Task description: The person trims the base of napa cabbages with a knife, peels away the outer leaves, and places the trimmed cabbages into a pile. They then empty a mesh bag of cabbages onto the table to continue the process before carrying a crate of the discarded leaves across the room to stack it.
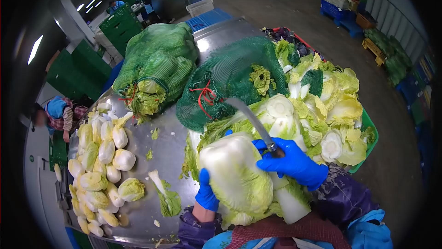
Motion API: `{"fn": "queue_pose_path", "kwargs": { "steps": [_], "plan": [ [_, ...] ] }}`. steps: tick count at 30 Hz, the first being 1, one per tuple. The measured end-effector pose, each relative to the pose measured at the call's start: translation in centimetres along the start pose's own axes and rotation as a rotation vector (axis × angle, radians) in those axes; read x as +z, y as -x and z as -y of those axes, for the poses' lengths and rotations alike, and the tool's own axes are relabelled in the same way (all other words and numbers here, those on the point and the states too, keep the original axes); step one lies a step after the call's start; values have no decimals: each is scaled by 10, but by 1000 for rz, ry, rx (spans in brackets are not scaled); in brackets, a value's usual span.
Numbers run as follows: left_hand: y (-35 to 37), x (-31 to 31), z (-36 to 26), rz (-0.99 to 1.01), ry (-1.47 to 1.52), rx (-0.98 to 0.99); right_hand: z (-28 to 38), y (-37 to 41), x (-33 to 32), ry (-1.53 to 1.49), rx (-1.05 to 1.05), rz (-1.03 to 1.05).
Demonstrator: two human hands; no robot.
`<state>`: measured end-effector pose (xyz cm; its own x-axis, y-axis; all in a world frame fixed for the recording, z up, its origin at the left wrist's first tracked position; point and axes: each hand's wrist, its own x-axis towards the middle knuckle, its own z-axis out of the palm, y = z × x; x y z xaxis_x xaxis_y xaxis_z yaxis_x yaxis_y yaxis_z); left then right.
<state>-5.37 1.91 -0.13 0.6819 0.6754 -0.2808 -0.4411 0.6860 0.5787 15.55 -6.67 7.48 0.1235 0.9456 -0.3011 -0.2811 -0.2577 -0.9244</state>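
Cabbage (237, 170): long axis runs toward worktop (172, 150) near edge. Left grip (206, 191) holds its left side; right grip (291, 162) clasps knife (254, 121).

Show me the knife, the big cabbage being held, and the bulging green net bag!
Knife (259, 127): head view, on the middle of the metal blade.
Big cabbage (238, 168): head view, on its pale side facing up.
Bulging green net bag (165, 48): head view, on the mesh of its upper side.

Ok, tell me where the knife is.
In the head view, the knife is just right of centre, in the right hand, near the cabbage held by the left hand.
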Motion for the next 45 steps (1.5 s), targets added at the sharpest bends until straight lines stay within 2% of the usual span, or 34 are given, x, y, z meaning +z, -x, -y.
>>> {"fn": "queue_pose_path", "kwargs": {
  "steps": [1, 3, 4, 6, 8, 11, 12, 13, 14, 15, 16, 19, 21, 22, 24, 26, 28, 34, 36, 37, 39, 40, 42, 45],
  "plan": [
    [2, 14, -6, 22, -204, 8, -16, -3, -2, -4, 3, -2],
    [-1, 17, -5, -93, -251, -70, -36, -5, -8, 49, -35, -68],
    [-2, 20, -6, -91, -249, -74, -28, -1, -7, 47, 55, -125],
    [1, 27, -7, -48, -447, 114, -30, -1, -2, 8, 23, -119],
    [-1, 16, 4, -65, -453, 122, -49, -7, 1, -79, -118, -45],
    [-4, 17, 5, -131, -467, 107, -58, -6, 5, -192, -86, 17],
    [-3, 15, 7, -146, -501, 158, -68, -8, 6, -231, -178, 18],
    [-2, 14, 8, -161, -534, 209, -62, -7, 5, -231, -175, 19],
    [-1, 13, 6, -162, -533, 209, -51, -5, 3, -109, -169, 44],
    [-1, 12, 1, -111, -576, 299, -44, -3, 2, 12, -164, 70],
    [-1, 13, -2, -60, -619, 391, -42, -1, 2, 13, -164, 75],
    [5, 28, -13, -61, -600, 392, -37, 3, 6, 76, -170, 111],
    [5, 24, -15, -58, -615, 376, -29, 6, 10, 543, -311, -36],
    [5, 21, -15, -52, -627, 358, -28, 5, 11, 542, -311, -35],
    [4, 14, -14, -84, -631, 309, -27, 4, 13, 873, -510, -160],
    [2, 14, -13, -113, -636, 257, -34, -1, 11, 927, -553, -194],
    [-1, 17, -14, -106, -666, 307, -38, -4, 9, 982, -593, -222],
    [-8, 14, -20, 10, -674, 337, -33, -3, -3, 865, -568, -199],
    [-7, 7, -27, 92, -664, 292, -19, 9, -16, 666, -289, 164],
    [-5, 5, -28, 168, -654, 240, -19, 11, -18, 663, -281, 163],
    [-1, 13, -27, 191, -629, 238, -20, 13, -20, 938, -601, 45],
    [1, 14, -25, 186, -596, 208, -18, 15, -18, 937, -600, 44],
    [2, 12, -24, 183, -564, 178, -14, 18, -12, 1202, -689, 81],
    [3, 0, -21, 283, -659, 43, -16, 19, -15, 1377, -717, 84]
  ]
}}
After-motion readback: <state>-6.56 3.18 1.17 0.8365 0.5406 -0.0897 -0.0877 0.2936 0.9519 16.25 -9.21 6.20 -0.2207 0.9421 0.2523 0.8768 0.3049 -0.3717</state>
